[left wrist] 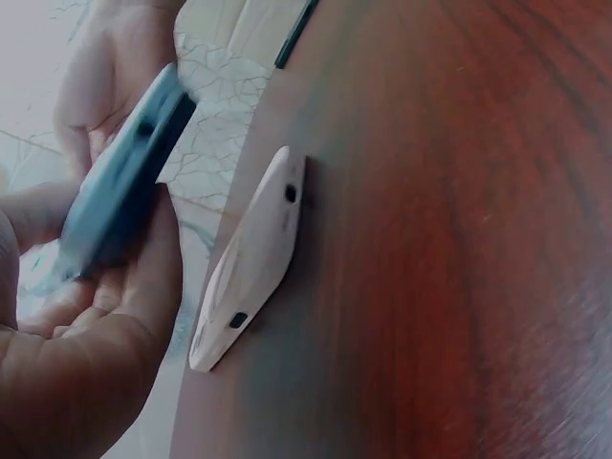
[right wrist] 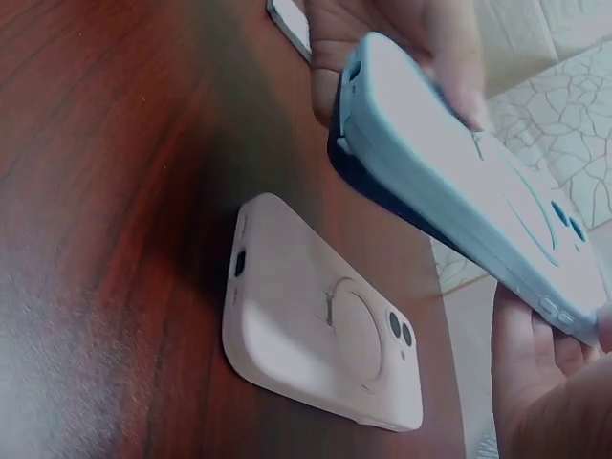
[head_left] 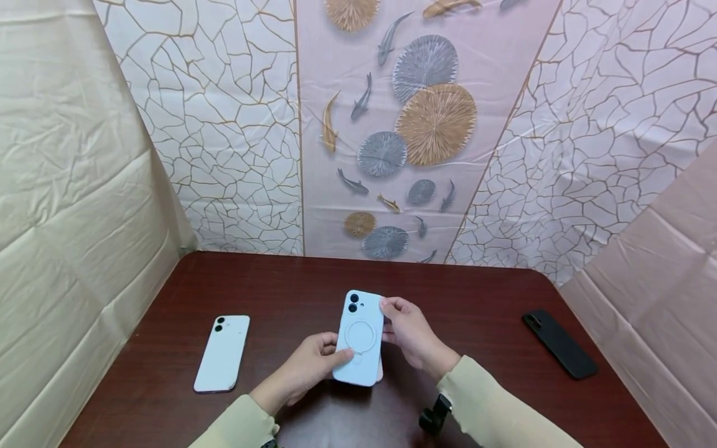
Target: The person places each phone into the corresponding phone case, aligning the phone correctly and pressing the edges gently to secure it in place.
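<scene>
Both hands hold a light blue phone case [head_left: 357, 367] with a ring and camera holes above the middle of the table. My left hand [head_left: 308, 367] pinches its lower left side, thumb on the back. My right hand [head_left: 413, 333] grips the upper right edge. In the right wrist view a dark phone-like slab [right wrist: 368, 191] shows under the blue case, its corner sticking out past the case's edge. Below, a pink phone case [right wrist: 296, 306] with a ring lies on the table, mostly hidden by the blue one in the head view. Whether it contains a phone, I cannot tell.
A white phone [head_left: 222, 353] lies on the left of the dark red wooden table [head_left: 269, 286]. A black phone or case [head_left: 560, 344] lies near the right edge. Patterned cloth [head_left: 241, 124] hangs behind the table and at its sides.
</scene>
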